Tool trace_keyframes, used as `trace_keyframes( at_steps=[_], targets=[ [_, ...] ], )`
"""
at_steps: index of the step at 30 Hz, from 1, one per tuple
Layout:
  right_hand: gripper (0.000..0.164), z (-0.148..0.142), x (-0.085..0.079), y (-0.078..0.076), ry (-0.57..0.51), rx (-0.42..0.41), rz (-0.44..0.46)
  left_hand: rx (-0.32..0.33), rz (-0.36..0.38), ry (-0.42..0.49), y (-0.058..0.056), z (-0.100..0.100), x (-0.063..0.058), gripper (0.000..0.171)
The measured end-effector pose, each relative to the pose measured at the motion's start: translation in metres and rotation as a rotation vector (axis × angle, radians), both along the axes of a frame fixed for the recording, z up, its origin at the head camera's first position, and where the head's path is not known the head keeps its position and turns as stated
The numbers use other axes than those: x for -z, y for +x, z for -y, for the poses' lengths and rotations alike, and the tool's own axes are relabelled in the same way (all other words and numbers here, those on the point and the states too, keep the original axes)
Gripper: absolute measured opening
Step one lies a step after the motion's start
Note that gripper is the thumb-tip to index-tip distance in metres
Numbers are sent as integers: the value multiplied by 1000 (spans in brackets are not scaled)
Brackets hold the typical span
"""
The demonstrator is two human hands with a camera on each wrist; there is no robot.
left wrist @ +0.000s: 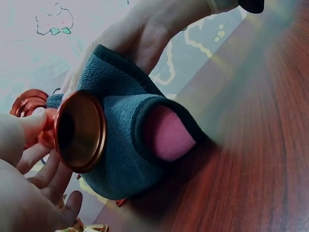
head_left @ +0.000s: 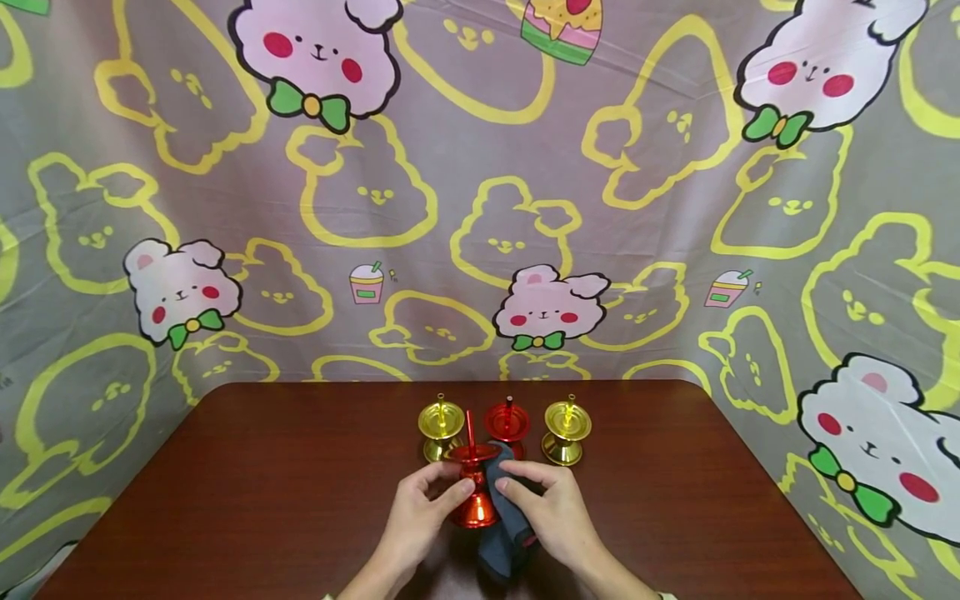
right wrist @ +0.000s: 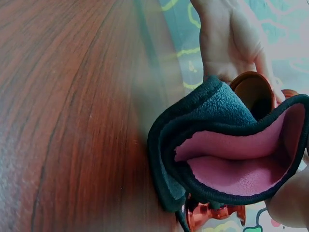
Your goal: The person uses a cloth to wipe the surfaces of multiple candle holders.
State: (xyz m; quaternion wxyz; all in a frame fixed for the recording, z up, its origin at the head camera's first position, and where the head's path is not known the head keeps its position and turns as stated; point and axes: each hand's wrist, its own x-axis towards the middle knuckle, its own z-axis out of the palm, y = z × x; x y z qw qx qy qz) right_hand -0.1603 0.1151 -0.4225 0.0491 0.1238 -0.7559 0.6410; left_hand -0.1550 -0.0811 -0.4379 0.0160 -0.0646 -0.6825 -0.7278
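Note:
My left hand (head_left: 417, 510) grips a shiny red candle holder (head_left: 477, 510) by its narrow stem, upright with its pin pointing up. In the left wrist view, the hollow underside of its flared base (left wrist: 79, 130) faces the camera, with the thumb on the stem. My right hand (head_left: 553, 506) pinches a folded blue-grey cloth (head_left: 504, 552) with a dark edge, laid against the candle holder's right side. The cloth's pink inner face (right wrist: 241, 176) shows in the right wrist view.
Behind the hands stand a gold candle holder (head_left: 441, 419), a second red candle holder (head_left: 509, 419), partly hidden by the cloth, and another gold candle holder (head_left: 567, 423). They rest on a brown wooden table (head_left: 300, 467). A rabbit-patterned curtain (head_left: 442, 275) hangs around it.

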Motion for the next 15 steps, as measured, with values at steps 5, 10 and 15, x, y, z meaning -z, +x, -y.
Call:
trace_keyframes(
  at_steps=[5,10,15],
  targets=[
    [23,0,2,-1,21,14,-11,56,-23,-29,1,3,-1,27],
    [24,1,1,-2,23,12,-11,104,-50,-37,2,5,-1,28],
    [23,1,1,-2,19,13,-19,96,-73,-49,2,4,1,29]
  ],
)
